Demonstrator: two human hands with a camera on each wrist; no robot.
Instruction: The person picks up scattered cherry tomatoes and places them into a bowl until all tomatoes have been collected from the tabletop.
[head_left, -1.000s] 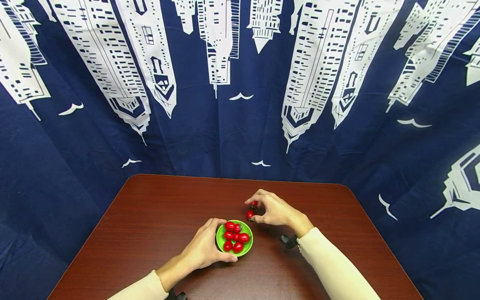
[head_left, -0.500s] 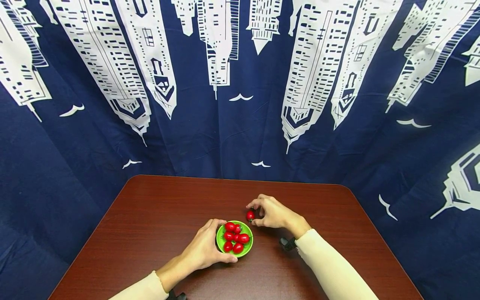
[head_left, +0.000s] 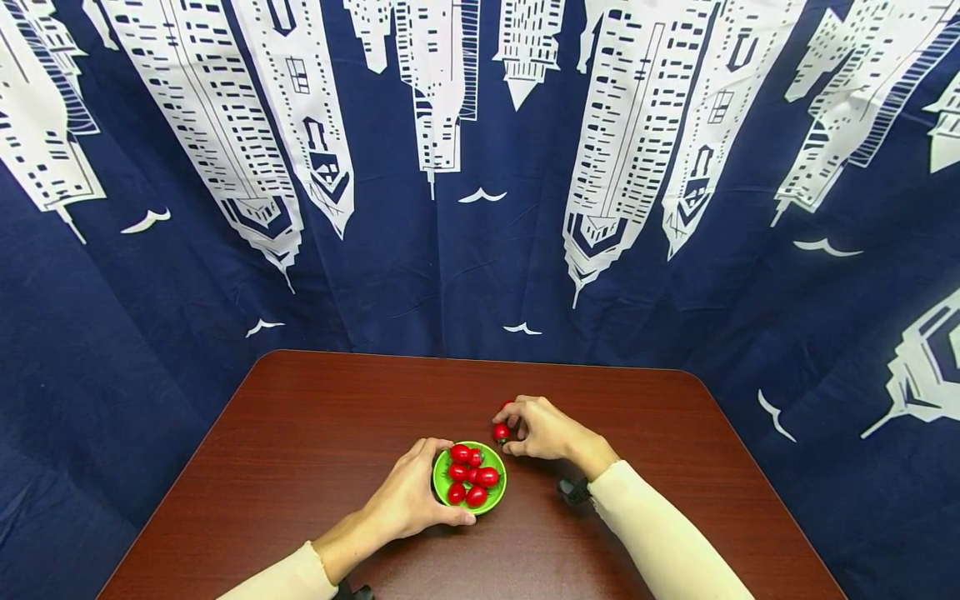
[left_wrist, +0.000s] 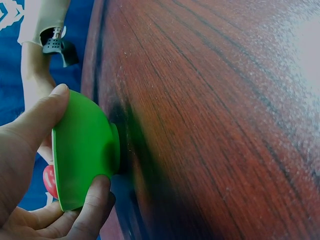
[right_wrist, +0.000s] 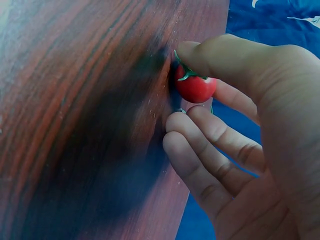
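Observation:
A small green bowl (head_left: 498, 498) with several red cherry tomatoes (head_left: 476, 497) in it stands upright on the table. My left hand (head_left: 408, 490) grips its left side, thumb at the near rim; in the left wrist view the fingers wrap round the bowl's outer wall (left_wrist: 82, 150). Right of the bowl, my right hand (head_left: 547, 429) has its thumb and index finger around a loose cherry tomato (head_left: 501, 432). In the right wrist view this tomato (right_wrist: 195, 87) sits between them, its green stem against the thumb tip. Another tomato (head_left: 507, 405) lies behind the fingers, mostly hidden.
The brown wooden table (head_left: 337, 400) has rounded far corners. A dark blue cloth (head_left: 397, 275) printed with white buildings hangs behind it. Black straps with a device (head_left: 573, 490) sit at the wrists, below light sleeves.
My right hand has shifted slightly toward me, its fingers closing in around the nearer loose tomato. The farther one now peeks out behind the fingers. The left hand and bowl keep still.

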